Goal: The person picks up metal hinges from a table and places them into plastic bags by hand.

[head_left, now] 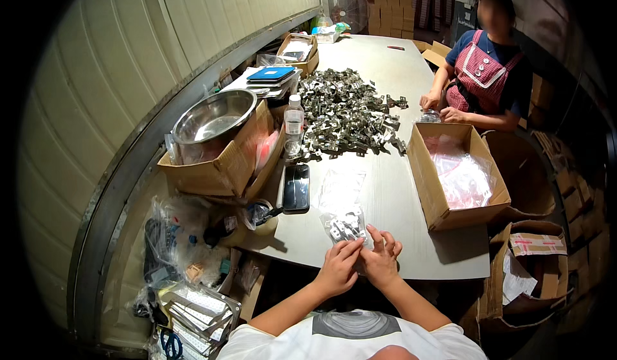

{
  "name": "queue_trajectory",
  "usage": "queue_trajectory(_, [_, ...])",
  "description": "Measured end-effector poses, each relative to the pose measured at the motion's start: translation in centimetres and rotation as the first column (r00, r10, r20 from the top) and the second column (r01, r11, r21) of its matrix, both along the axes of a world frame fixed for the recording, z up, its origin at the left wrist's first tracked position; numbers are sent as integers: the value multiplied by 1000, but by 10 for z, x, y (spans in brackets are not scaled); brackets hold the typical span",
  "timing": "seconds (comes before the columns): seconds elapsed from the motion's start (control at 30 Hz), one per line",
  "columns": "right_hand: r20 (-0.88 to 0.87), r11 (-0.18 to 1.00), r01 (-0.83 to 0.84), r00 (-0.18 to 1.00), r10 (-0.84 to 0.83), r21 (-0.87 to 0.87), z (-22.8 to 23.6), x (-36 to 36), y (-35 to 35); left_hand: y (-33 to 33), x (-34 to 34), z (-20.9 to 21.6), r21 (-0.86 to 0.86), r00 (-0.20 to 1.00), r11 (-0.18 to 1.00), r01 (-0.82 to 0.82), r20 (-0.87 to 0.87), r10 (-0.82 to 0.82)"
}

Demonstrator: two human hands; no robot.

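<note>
A see-through plastic bag [345,224] with several small metal hinge-like pieces in it lies near the table's front edge. Its unfilled upper part stretches away from me over the tabletop. My left hand [338,268] pinches the bag's near end with closed fingers. From the other side, my right hand [382,261] holds the same end, its fingers bent and its thumb tip hidden. Beyond the bag, a big heap of similar metal pieces [350,112] covers the middle of the table. A dark phone [296,188] lies left of the bag.
An open carton [432,196] of plastic bags stands on the table's right side. Leftward are a water bottle [294,123] and a steel bowl [215,116] on a carton. Across the right edge sits a co-worker [485,71], hands at a small see-through bag [430,116].
</note>
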State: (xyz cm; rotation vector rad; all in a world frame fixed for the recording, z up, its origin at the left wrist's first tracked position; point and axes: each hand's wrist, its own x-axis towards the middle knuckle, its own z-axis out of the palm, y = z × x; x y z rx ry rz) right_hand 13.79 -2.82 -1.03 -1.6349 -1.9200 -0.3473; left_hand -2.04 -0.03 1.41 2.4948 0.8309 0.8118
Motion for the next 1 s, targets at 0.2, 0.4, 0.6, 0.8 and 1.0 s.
queue_trajectory(0.2, [100,995,53,994,-44,-83,2,-1,4,-2,-10,9,154,993,985,-83,-69,95])
queue_trajectory(0.4, [125,971,-92,985,121,-219,31,17,-3,16,-43,22,221,989,970,-106,-80,126])
queue_trajectory(0.6, [26,967,-253,967,253,7,89,34,-3,33,-41,106,181,999,983,15,47,-24])
queue_trajectory(0.8, [-396,846,-504,823,408,-176,122,61,-24,33,-44,90,-326,882,891,316,446,-150])
queue_trajectory(1.0, [-517,813,-555,754,404,-175,116,57,-41,-5,-18,66,-213,814,925,314,562,-147])
